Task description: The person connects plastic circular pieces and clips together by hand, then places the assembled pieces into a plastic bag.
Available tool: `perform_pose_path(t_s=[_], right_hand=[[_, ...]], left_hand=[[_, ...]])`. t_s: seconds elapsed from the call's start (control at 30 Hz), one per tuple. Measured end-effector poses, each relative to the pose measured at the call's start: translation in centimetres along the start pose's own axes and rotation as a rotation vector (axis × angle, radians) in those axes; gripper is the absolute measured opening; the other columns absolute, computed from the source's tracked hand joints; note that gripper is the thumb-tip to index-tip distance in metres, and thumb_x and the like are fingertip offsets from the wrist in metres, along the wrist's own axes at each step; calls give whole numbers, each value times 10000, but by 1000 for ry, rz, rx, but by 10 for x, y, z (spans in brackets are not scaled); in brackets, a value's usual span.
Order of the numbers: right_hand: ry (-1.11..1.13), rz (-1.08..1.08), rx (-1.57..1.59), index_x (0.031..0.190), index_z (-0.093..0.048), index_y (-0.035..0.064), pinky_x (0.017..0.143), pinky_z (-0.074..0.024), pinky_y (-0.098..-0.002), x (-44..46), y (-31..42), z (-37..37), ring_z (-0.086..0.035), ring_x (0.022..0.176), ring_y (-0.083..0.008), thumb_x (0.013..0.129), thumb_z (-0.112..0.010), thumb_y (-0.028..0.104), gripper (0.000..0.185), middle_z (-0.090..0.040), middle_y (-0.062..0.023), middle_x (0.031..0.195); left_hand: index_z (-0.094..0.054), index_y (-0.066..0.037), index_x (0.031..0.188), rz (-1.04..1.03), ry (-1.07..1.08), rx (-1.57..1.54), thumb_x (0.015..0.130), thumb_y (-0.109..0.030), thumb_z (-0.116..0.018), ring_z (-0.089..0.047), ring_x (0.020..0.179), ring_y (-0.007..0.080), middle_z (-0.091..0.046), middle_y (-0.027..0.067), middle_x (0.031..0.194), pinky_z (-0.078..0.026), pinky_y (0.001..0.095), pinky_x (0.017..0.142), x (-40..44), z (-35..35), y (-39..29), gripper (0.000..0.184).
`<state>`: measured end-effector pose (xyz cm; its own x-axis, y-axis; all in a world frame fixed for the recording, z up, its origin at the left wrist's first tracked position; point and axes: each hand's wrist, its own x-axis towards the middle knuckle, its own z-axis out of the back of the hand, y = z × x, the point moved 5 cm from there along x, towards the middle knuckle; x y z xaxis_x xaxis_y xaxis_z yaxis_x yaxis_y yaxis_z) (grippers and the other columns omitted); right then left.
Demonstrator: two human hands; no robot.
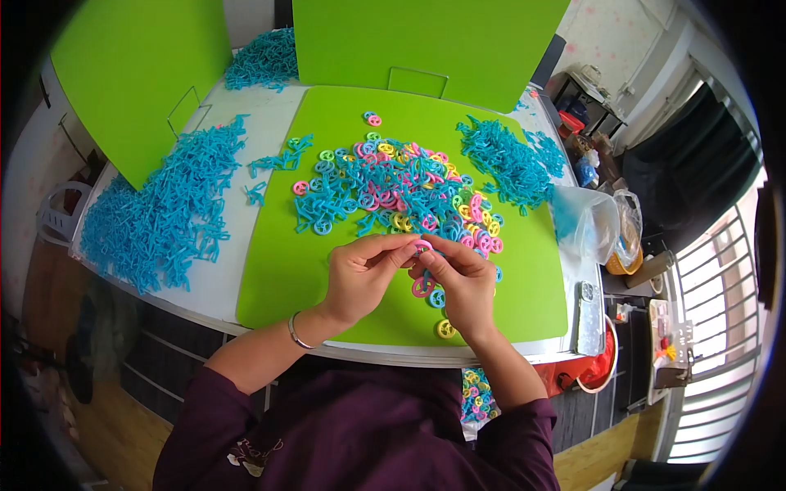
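Close together over the front of the green mat (pixel 278 278), my two hands meet at a small pink plastic wheel (pixel 422 245). My left hand (pixel 364 270) pinches its left side between thumb and fingers. On the other side, my right hand (pixel 457 282) grips it with thumb and index finger. Whether a blue piece is joined to this wheel is hidden by the fingers. Just beyond lies a mixed pile of colourful wheels and blue plastic pieces (pixel 393 184). A yellow wheel (pixel 444 329) and a blue wheel (pixel 437 299) lie near my right hand.
Heaps of blue plastic pieces stand at the left (pixel 160 217), at the back (pixel 266 61) and at the right (pixel 508 164). Green boards (pixel 426 41) rise behind. A phone (pixel 588 319) and a clear plastic container (pixel 594 221) sit at the right edge.
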<state>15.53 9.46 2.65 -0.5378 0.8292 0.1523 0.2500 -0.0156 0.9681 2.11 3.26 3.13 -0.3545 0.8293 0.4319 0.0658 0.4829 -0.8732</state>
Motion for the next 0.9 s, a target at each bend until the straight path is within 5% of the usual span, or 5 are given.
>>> perform_pose_path(t_s=[0.13,0.23,0.53,0.7,0.9], right_hand=[[56,-50,160,1143,-610,-48,679,-531,-243,2,-4,0,-656,791,-137,889,-637,47,273,-685,-94,889],[-65,218,-83,1099,-627,-42,627,-539,-254,-8,3,-4,-657,747,-161,882,-635,42,233,-680,-104,884],[-13,55,-90,1102,-629,-33,635,-531,-237,-2,4,4,-655,754,-130,880,-642,36,233,-682,-96,873],[-130,268,-406,1085,-646,-16,628,-531,-227,-5,7,4,-653,738,-110,843,-679,19,247,-677,-81,836],[-101,471,-619,1103,-660,29,596,-512,-247,-5,15,3,-643,680,-133,784,-708,-35,329,-660,-89,800]], left_hand=[[-674,23,1027,-32,-12,-16,885,-14,-625,-658,786,116,-695,80,908,-546,229,699,-2,-1,1,155],[-677,16,1025,-94,-32,38,875,-8,-636,-656,773,111,-696,84,900,-542,227,667,-4,0,3,157],[-691,-27,1014,-280,9,481,829,-9,-678,-672,732,127,-693,97,831,-537,232,617,-2,0,-20,186],[-694,-28,990,-402,70,509,836,-12,-674,-675,805,136,-695,98,876,-553,251,692,1,-1,-20,156],[-659,3,1031,-22,139,7,851,36,-638,-621,977,158,-609,108,1132,-529,258,816,4,5,3,184]])
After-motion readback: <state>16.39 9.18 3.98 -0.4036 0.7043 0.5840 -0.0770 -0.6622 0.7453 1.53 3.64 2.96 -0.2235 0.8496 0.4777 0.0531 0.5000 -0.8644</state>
